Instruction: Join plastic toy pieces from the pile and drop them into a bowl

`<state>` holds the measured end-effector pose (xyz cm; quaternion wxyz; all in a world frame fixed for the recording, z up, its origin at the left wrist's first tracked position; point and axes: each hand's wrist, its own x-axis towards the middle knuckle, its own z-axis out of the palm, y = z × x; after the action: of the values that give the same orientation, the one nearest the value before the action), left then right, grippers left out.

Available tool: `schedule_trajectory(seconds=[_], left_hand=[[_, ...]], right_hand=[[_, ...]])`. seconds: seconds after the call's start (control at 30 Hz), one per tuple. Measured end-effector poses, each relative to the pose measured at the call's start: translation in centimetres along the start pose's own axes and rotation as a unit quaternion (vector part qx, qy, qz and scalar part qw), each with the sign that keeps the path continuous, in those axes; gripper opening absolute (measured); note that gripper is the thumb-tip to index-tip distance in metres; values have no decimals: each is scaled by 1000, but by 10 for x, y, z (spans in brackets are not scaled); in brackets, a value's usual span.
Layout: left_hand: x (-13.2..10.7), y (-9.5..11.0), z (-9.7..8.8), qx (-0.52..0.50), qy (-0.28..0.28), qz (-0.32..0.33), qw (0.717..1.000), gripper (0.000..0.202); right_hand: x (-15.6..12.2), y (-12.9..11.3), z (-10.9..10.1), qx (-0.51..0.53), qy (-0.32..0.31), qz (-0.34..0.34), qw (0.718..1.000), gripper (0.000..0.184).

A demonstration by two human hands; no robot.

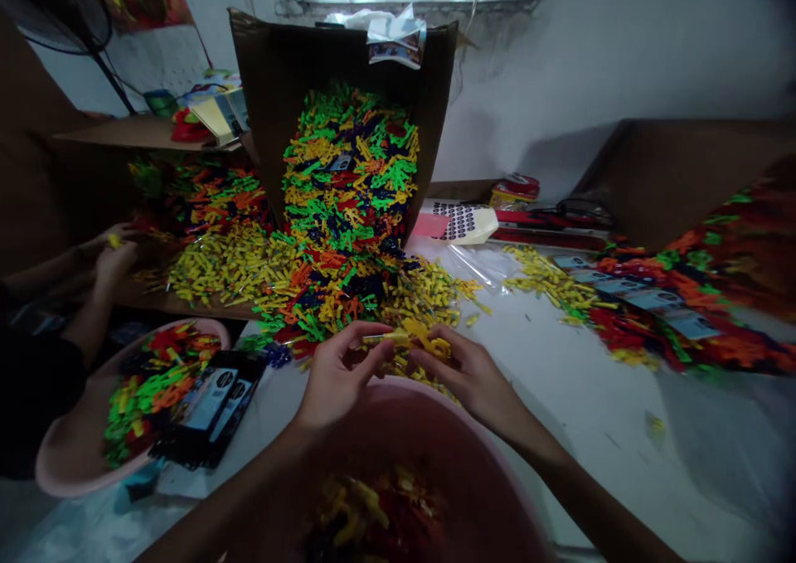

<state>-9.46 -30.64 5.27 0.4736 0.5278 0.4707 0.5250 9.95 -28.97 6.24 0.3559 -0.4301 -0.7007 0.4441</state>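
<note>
My left hand [342,376] and my right hand [466,372] meet above a pink plastic basin [429,401], pinching small yellow plastic pieces [414,339] between their fingertips. Behind my hands, a large heap of yellow, green, orange, red and dark blue plastic pieces [348,215] spills down a brown cardboard sheet [274,74] and spreads over the table. The basin holds more mixed pieces [373,517], partly in shadow.
A co-worker's hands [115,252] hold a yellow piece at the left, above a second pink basin [62,468] of pieces. Black-backed printed cards [211,405] lie over its rim. At the right lie another spread of pieces [647,318], a sticker sheet [460,223] and clear plastic film [478,264].
</note>
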Motion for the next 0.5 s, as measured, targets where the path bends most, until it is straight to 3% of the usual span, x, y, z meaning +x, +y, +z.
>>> schedule_trajectory(seconds=[0.27,0.37,0.43,0.5], left_hand=[[-8,-8,0,189,18,97,977,24],[-10,-4,2,224,52,118,966,21],[-9,0,2,195,33,92,976,22],[-7,4,-3,140,-48,20,989,26]], right_hand=[[-10,3,12,-100,62,-39,992,18],[-11,3,11,-136,87,-60,985,18],[-12,2,6,-136,62,-65,987,17],[-13,3,-1,-120,-7,-58,991,17]])
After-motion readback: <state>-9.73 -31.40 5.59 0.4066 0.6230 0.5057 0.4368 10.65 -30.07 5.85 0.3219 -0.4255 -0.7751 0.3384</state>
